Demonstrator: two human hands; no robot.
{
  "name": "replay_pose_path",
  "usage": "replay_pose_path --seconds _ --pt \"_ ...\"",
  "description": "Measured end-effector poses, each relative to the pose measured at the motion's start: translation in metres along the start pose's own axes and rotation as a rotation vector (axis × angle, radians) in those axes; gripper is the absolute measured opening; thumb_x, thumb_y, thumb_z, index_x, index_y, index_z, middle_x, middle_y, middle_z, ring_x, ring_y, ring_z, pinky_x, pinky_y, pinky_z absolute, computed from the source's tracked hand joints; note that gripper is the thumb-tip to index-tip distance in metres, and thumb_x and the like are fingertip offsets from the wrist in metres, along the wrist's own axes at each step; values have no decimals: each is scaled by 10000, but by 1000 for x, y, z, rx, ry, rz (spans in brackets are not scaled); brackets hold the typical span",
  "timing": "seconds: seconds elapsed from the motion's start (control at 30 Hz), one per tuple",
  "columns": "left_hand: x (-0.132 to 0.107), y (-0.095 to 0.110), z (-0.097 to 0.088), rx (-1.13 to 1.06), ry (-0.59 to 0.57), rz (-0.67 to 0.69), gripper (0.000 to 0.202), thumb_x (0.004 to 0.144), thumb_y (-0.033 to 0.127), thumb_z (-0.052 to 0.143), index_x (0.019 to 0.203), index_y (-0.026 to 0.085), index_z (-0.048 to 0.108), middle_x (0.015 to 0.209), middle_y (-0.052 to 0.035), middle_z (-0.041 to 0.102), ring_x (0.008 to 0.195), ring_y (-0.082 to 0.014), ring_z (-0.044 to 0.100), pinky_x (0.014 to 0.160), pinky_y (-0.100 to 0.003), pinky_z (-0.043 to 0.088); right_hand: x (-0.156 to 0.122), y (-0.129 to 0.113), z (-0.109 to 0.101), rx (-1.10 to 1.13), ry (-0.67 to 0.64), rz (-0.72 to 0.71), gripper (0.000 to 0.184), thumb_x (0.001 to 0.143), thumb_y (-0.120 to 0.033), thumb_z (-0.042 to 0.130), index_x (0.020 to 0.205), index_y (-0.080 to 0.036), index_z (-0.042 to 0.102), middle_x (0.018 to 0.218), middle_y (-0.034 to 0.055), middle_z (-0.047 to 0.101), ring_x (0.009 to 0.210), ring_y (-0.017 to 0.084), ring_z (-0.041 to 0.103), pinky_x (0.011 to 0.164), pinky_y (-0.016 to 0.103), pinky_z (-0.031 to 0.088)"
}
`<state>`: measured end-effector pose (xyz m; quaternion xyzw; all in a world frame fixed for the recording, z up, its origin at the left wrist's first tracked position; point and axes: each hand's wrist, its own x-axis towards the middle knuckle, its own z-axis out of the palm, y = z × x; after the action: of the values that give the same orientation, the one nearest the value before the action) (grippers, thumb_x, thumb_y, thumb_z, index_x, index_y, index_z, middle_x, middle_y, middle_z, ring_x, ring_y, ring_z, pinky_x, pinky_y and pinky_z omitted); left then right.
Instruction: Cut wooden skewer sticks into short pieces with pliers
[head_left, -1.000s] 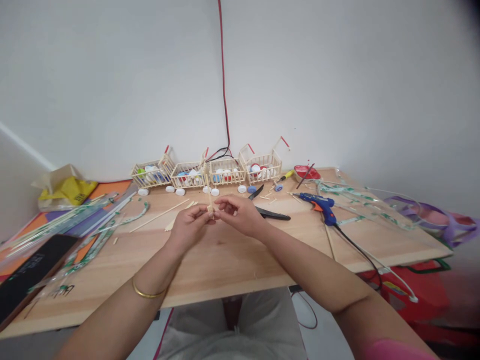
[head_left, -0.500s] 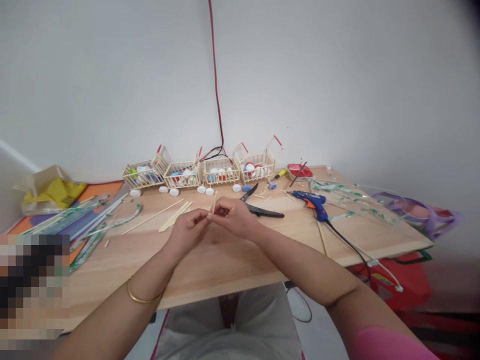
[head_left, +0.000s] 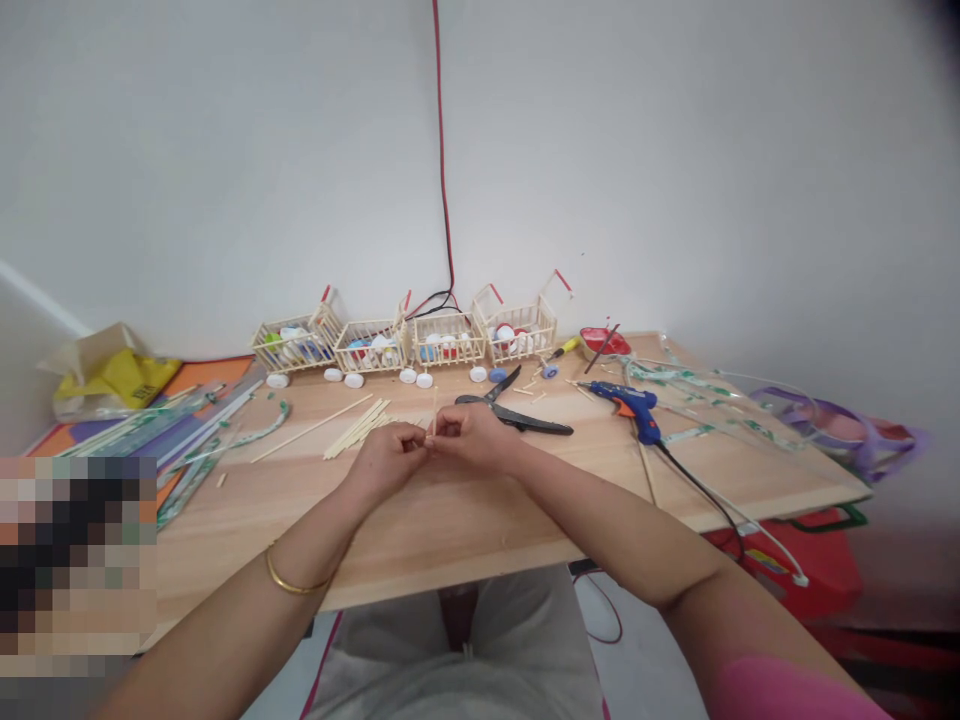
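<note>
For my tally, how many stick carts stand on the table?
4, in a row at the back of the table: leftmost cart, second cart beside it, third cart right of that, and rightmost cart with blue wheels. None appears hidden.

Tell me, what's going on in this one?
A person's left hand and right hand hold a thin stick upright between their fingertips, above the table. More sticks lie just beyond the left hand. A glue gun lies off to the right, and four small carts stand in a row near the wall.
</note>
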<state>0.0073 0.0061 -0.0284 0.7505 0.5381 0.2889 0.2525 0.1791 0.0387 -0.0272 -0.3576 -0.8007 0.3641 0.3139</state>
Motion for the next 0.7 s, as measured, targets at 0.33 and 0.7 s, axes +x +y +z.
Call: replay_pose_path --seconds 0.33,0.7 --pt "-1 -4 1 79 -16 6 134 686 221 550 586 174 627 593 -4 597 576 -132 506 539 -234 318 -2 -1 2 -98 -27 -75 88 747 -208 625 691 -141 622 609 -24 583 568 83 491 539 187 335" --pt "0 3 -4 77 -27 -3 98 646 186 565 573 180 630 621 -23 602 644 -168 538 581 -252 367 -8 -24 5 -430 -39 -182 135 803 -181 562 673 -151 540 666 4 554 629 109 465 577 221 287"
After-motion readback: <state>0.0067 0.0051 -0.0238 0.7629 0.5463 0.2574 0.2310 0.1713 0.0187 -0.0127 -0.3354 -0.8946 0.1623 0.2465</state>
